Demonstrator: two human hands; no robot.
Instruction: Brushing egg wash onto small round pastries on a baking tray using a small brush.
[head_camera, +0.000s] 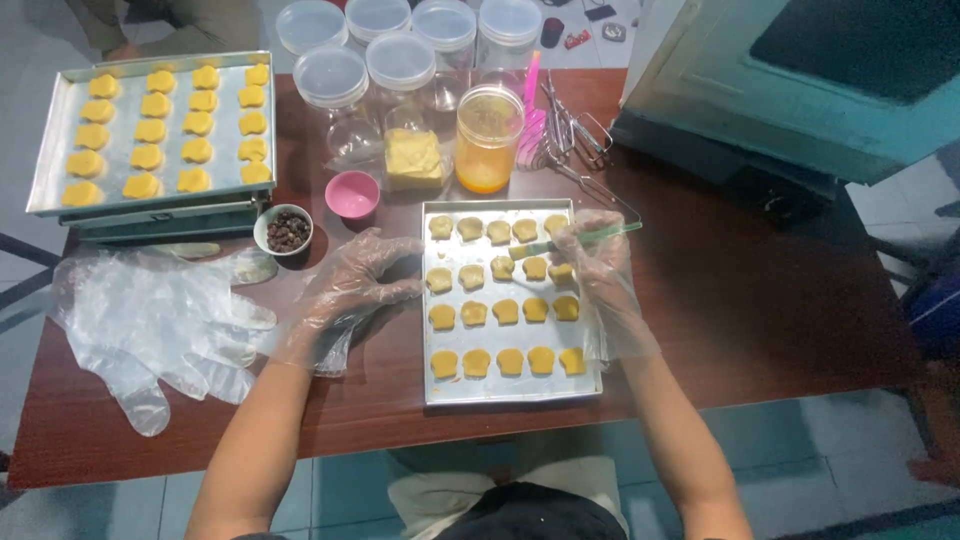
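Note:
A metal baking tray (433, 392) lies in front of me with several rows of small yellow dough pieces (509, 312). My right hand (598, 268), in a clear plastic glove, holds a thin clear-handled brush (580, 238) with its tip over the second row of pieces. My left hand (350, 290), also gloved, rests spread on the brown table (760, 300) just left of the tray, holding nothing. The top rows look paler and duller than the bottom rows.
A second tray of yellow pieces (160, 125) sits on stacked trays at the back left. Nearby are a small bowl of dark bits (286, 230), a pink cup (352, 193), a jar of yellow liquid (488, 140), lidded clear jars (400, 60), loose plastic gloves (150, 320), and metal tools (565, 130).

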